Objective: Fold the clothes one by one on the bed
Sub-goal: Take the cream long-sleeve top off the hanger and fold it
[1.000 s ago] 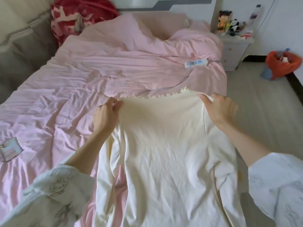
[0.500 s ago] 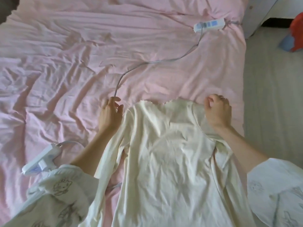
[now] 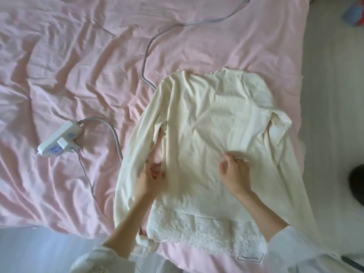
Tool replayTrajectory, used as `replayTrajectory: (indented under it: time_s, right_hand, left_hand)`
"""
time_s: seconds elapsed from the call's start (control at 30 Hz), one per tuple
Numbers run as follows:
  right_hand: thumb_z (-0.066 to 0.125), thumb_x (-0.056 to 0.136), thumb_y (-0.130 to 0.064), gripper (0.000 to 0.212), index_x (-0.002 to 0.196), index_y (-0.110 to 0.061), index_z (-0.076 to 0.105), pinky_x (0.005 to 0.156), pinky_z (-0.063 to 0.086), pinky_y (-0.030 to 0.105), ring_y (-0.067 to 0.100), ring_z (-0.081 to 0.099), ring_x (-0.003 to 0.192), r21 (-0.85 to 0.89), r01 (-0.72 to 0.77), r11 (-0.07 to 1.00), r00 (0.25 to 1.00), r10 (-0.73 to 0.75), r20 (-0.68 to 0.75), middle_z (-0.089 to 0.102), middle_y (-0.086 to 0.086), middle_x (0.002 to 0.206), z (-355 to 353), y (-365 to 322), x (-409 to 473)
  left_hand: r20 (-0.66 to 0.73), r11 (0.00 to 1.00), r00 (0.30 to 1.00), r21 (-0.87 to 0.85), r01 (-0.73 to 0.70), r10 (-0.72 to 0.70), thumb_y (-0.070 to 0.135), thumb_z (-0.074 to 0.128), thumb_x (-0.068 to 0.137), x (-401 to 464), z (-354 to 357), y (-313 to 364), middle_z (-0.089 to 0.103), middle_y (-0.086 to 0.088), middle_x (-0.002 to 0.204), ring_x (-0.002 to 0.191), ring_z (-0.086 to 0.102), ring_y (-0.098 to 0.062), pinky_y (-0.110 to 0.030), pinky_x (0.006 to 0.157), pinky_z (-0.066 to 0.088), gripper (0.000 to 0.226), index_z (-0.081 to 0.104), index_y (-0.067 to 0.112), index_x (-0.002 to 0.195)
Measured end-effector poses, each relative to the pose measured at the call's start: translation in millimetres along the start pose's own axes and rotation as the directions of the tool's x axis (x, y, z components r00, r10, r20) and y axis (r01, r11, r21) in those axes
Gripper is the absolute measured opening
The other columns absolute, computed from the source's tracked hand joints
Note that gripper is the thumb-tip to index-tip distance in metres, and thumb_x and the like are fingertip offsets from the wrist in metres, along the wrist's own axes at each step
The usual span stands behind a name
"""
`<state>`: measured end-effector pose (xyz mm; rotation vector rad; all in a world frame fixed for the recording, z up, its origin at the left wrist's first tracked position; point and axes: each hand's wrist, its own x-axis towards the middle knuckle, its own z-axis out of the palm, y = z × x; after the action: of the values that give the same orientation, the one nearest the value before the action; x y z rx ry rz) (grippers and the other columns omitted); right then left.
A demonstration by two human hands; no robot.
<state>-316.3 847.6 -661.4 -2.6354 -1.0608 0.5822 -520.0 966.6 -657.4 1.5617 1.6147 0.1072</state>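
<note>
And here's the cream top (image 3: 208, 123), spread flat on the pink bedsheet (image 3: 78, 66) near the bed's right-hand edge, neck away from the person, lace hem (image 3: 204, 235) closest to them. Both long sleeves trail down either side of the body, the one on the right running right along the edge of the mattress. The left hand (image 3: 150, 179) sits at the left side seam, fingers curled in at the fabric edge, apparently pinching it, though exactly how much cloth is caught I can't tell. The right hand (image 3: 235, 174) rests out on the middle of the top, fingers loosely spread and bent, tips pressing down into a fan of small wrinkles. By the look of it this is thin, soft, light material: it'll drape, crease and slide easily on that sheet, with nothing stiff in it. The lace hem looks the delicate part, so best not to tug there. Sensible holds, I'd say, are the shoulder seams and side seams, or each sleeve near the cuff to bring it across the body. Smoothing seems the job right now, with the folding proper not yet begun. Further left, a white power strip (image 3: 59, 139) lies on the sheet, its grey cable (image 3: 144, 58) snaking up past the top's left shoulder.
</note>
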Motion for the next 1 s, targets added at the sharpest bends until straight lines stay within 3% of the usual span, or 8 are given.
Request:
replayTrajectory:
  time_s: [0.17,0.27,0.43,0.53,0.6,0.7,0.83,1.0]
  right_hand:
    - [0.046,0.086,-0.021,0.033,0.112,-0.007,0.062,0.094,0.038,0.049,0.036,0.058,0.110,-0.091,-0.101,0.991,0.994,0.098,-0.037,0.064,0.017,0.119,6,35,-62]
    - [0.044,0.093,-0.030,0.042,0.131,-0.015,0.050,0.103,0.028,0.052,0.028,0.033,0.138,-0.128,-0.182,0.975,0.982,0.186,0.021,0.041,0.013,0.146,0,47,-80]
    - [0.041,0.095,-0.031,0.050,0.143,-0.023,0.031,0.109,0.015,0.056,0.020,0.007,0.146,-0.102,-0.302,0.948,0.946,0.311,0.090,0.018,0.008,0.156,-4,46,-108]
    - [0.037,0.096,-0.029,0.052,0.146,-0.021,0.026,0.111,0.008,0.058,0.021,0.002,0.146,-0.106,-0.373,0.922,0.918,0.383,0.101,0.015,0.008,0.157,0,31,-117]
    - [0.035,0.097,-0.030,0.053,0.148,-0.020,0.022,0.112,0.004,0.060,0.022,0.001,0.147,-0.104,-0.387,0.916,0.913,0.397,0.098,0.015,0.009,0.157,2,15,-119]
    - [0.034,0.099,-0.035,0.055,0.149,-0.019,0.019,0.114,0.002,0.057,0.021,0.000,0.147,-0.061,-0.259,0.964,0.955,0.265,0.137,0.007,0.006,0.159,8,-21,-117]
    - [0.038,0.099,-0.031,0.051,0.147,-0.019,0.027,0.118,0.010,0.045,0.020,0.009,0.146,0.037,-0.001,0.999,0.980,-0.006,0.200,0.016,0.008,0.157,27,-67,-111]
    - [0.044,0.096,-0.024,0.045,0.139,-0.015,0.041,0.110,0.022,0.040,0.018,0.021,0.144,0.048,0.185,0.982,0.942,-0.191,0.277,0.032,0.012,0.151,51,-93,-109]
  left_hand:
    - [0.226,0.988,0.962,0.042,0.150,-0.155,0.039,0.062,0.086,-39,-1,-16,0.060,0.000,0.086,0.079,0.058,-0.020,-0.026,0.060,0.044,0.042,0.055,0.006,0.111]
    - [0.352,0.986,0.925,-0.033,0.162,-0.141,0.033,0.064,0.087,-56,-4,-18,0.062,-0.005,0.086,0.075,0.060,-0.021,-0.025,0.059,0.050,0.033,0.050,0.014,0.110]
    - [0.451,0.795,0.871,-0.448,0.410,-0.195,0.026,0.060,0.090,-78,-15,-22,0.068,-0.010,0.092,0.079,0.067,-0.025,-0.036,0.071,0.059,0.012,0.058,0.016,0.098]
    - [0.468,0.886,0.856,-0.271,0.376,-0.220,0.034,0.061,0.089,-77,-20,-32,0.067,-0.012,0.095,0.081,0.067,-0.029,-0.039,0.071,0.059,0.028,0.051,0.015,0.108]
    - [0.460,0.950,0.856,-0.075,0.302,-0.236,0.038,0.057,0.091,-77,-24,-39,0.063,-0.007,0.083,0.067,0.061,-0.021,-0.025,0.054,0.051,0.033,0.055,0.010,0.108]
    - [0.235,0.981,0.954,-0.009,0.194,-0.187,0.039,0.055,0.091,-71,-35,-62,0.059,-0.004,0.075,0.065,0.056,-0.021,-0.023,0.056,0.045,0.037,0.060,0.004,0.098]
    - [-0.119,0.989,0.982,-0.007,0.149,-0.149,0.025,0.063,0.085,-54,-61,-90,0.058,-0.016,0.113,0.100,0.057,-0.032,-0.039,0.086,0.045,0.037,0.048,0.005,0.112]
    - [0.104,0.977,0.971,0.025,0.213,-0.215,0.021,0.075,0.077,-33,-70,-117,0.052,-0.013,0.124,0.113,0.052,-0.033,-0.043,0.096,0.046,0.066,0.040,0.002,0.130]
